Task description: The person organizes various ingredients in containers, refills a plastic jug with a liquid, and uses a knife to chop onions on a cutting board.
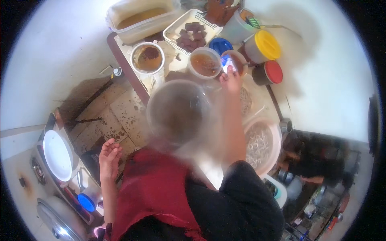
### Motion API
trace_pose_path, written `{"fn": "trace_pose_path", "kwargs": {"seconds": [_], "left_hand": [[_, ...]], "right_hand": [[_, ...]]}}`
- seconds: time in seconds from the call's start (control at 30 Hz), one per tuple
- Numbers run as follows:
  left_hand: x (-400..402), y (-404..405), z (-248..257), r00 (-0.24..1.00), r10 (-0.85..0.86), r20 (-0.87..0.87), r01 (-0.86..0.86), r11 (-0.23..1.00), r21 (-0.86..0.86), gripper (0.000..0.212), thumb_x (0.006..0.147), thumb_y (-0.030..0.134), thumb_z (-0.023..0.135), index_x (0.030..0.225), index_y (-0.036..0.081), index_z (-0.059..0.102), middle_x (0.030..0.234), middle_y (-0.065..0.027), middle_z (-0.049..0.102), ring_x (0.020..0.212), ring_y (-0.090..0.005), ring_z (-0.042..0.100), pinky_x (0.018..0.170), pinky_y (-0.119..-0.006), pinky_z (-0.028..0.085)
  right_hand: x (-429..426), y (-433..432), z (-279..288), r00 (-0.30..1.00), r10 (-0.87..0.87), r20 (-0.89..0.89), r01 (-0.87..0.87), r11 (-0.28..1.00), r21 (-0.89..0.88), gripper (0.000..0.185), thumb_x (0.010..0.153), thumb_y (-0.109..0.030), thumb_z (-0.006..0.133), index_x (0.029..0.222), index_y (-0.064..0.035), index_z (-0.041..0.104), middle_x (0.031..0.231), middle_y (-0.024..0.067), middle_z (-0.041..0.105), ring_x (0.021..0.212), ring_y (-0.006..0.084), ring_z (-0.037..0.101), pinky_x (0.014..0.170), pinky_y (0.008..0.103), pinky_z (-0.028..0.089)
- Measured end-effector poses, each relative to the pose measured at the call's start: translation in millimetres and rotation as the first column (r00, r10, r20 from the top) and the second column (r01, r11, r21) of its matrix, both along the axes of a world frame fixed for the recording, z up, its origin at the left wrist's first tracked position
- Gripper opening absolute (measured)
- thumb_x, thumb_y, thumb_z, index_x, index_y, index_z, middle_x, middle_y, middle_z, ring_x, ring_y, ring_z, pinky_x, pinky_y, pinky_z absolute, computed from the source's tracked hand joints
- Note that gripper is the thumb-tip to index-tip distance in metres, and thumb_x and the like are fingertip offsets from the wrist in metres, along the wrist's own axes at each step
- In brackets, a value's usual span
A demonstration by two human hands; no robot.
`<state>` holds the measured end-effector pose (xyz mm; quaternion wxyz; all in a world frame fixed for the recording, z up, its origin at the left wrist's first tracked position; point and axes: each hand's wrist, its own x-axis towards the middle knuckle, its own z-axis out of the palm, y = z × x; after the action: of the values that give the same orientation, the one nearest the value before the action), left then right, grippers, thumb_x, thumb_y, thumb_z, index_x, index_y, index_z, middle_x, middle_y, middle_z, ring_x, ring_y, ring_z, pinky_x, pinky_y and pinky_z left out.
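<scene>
My right hand reaches over the worktop and grips a small blue-and-white packet above a round tub of reddish-brown liquid. Just left of it stands another plastic tub of orange-brown liquid. My left hand is raised at the left with its fingers loosely curled, holding nothing. Between my arms, a big round container is blurred by a haze, and its contents are unclear. Beside my right forearm a pink basin holds pale, noodle-like strands.
A white basket of dark brown blocks, a large plastic bin, a white-rimmed pot and tubs with yellow and red lids line the worktop. At left are a white bowl and a glass lid. Another person is at right.
</scene>
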<state>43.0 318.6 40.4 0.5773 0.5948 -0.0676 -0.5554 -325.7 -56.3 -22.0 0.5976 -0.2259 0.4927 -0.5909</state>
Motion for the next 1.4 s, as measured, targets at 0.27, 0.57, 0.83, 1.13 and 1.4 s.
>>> {"fn": "trace_pose_path", "kwargs": {"seconds": [0.27, 0.57, 0.83, 1.13, 1.4], "left_hand": [[-1.5, -1.0, -7.6, 1.000, -0.027, 0.003, 0.027, 0.999, -0.023, 0.043, 0.084, 0.014, 0.069, 0.122, 0.012, 0.049, 0.104, 0.0001, 0.059, 0.093, -0.0141, 0.059, 0.082, -0.028, 0.046], [-2.1, 3.1, -7.6, 1.000, -0.002, -0.014, 0.002, 1.000, 0.011, 0.042, 0.084, 0.008, 0.068, 0.122, 0.011, 0.050, 0.105, -0.0011, 0.057, 0.096, -0.0154, 0.057, 0.085, -0.029, 0.044], [-3.8, 0.5, -5.7, 1.000, -0.004, -0.024, 0.004, 1.000, 0.008, 0.040, 0.085, 0.006, 0.066, 0.121, 0.011, 0.050, 0.105, -0.0006, 0.057, 0.095, -0.0141, 0.057, 0.084, -0.028, 0.045], [-6.1, 3.6, -9.7, 0.998, -0.049, 0.028, 0.049, 0.999, 0.016, 0.041, 0.086, 0.011, 0.066, 0.123, 0.011, 0.049, 0.106, -0.0006, 0.059, 0.095, -0.0152, 0.059, 0.083, -0.029, 0.046], [-8.6, 7.3, -9.7, 1.000, -0.024, 0.009, 0.024, 1.000, 0.020, 0.041, 0.085, 0.008, 0.066, 0.122, 0.010, 0.049, 0.105, -0.0014, 0.058, 0.094, -0.0148, 0.058, 0.082, -0.028, 0.047]], "right_hand": [[-68.0, -33.1, 4.9, 0.087, -0.303, -0.949, 0.060, 0.952, -0.299, 0.023, 0.087, -0.019, 0.064, 0.089, 0.0037, 0.058, 0.079, 0.0215, 0.065, 0.073, 0.0358, 0.064, 0.065, 0.0426, 0.049], [-63.5, -27.9, 6.9, 0.039, -0.293, -0.955, 0.034, 0.956, -0.292, 0.024, 0.086, -0.021, 0.065, 0.089, 0.0027, 0.059, 0.083, 0.0258, 0.064, 0.078, 0.0435, 0.063, 0.069, 0.0475, 0.047], [-75.2, -28.3, 0.8, 0.052, -0.310, -0.949, 0.095, 0.948, -0.304, 0.028, 0.085, -0.025, 0.066, 0.084, 0.0018, 0.060, 0.080, 0.0243, 0.064, 0.076, 0.0428, 0.063, 0.068, 0.0468, 0.048], [-78.1, -28.9, -1.1, 0.003, -0.310, -0.951, 0.011, 0.951, -0.310, 0.022, 0.083, -0.020, 0.067, 0.089, 0.0006, 0.063, 0.085, 0.0242, 0.065, 0.080, 0.0421, 0.063, 0.071, 0.0472, 0.048], [-76.1, -31.7, 2.6, 0.041, -0.298, -0.954, -0.007, 0.954, -0.298, 0.020, 0.078, -0.016, 0.072, 0.092, -0.0020, 0.067, 0.087, 0.0211, 0.067, 0.082, 0.0376, 0.065, 0.073, 0.0446, 0.049]]}}
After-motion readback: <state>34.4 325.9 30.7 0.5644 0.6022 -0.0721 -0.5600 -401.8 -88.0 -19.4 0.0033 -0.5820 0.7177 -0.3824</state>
